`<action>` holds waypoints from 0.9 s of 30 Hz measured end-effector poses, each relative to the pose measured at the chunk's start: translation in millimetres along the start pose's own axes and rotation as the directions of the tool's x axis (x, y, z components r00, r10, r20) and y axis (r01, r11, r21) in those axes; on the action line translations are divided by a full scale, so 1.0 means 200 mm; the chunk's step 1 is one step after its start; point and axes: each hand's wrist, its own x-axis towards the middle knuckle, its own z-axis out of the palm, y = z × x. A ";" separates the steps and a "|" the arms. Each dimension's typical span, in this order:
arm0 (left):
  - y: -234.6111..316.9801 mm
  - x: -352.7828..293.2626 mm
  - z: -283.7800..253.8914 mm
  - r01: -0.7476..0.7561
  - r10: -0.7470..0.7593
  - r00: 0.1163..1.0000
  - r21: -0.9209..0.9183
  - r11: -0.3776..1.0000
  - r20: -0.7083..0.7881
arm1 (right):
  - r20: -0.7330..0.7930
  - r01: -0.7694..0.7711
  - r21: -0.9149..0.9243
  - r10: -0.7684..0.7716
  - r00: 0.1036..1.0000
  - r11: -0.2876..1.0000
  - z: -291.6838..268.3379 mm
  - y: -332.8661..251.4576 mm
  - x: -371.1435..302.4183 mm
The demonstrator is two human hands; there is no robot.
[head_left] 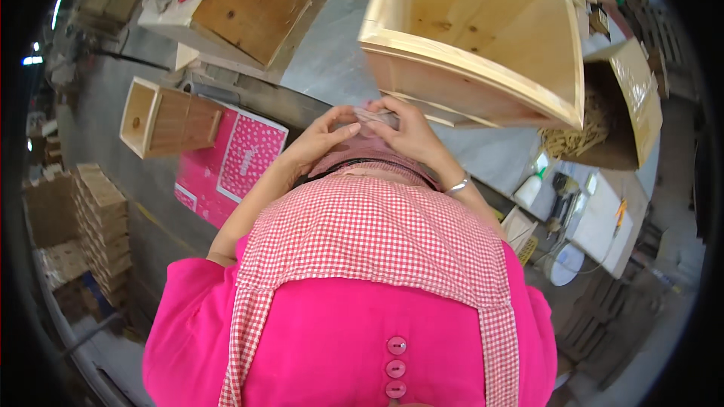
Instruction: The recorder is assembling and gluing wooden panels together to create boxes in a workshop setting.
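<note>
My two hands are close together in front of my waist. Both my left hand (326,136) and my right hand (409,130) have bent fingers closed on a small crumpled pinkish-grey piece (371,116), perhaps cloth or thin film; its kind is unclear. My right wrist wears a silver bracelet (458,184). Just beyond my hands stands a large open wooden box (475,68) of pale wood on a grey worktable (324,53). My fingers look apart from the box. A red-and-white checked apron (369,234) covers my front below the hands.
A smaller wooden box (181,117) sits to the left beside pink patterned sheets (249,154). At the right are a cardboard carton (630,105) of wooden pieces, a white bottle (530,188) and a white round tub (566,264). Stacked boards (102,234) stand far left.
</note>
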 end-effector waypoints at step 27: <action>0.48 0.17 -0.12 -0.821 0.808 0.558 0.267 0.505 0.188 | -0.393 -0.223 0.109 0.248 0.886 0.969 -0.09 -0.51 -0.29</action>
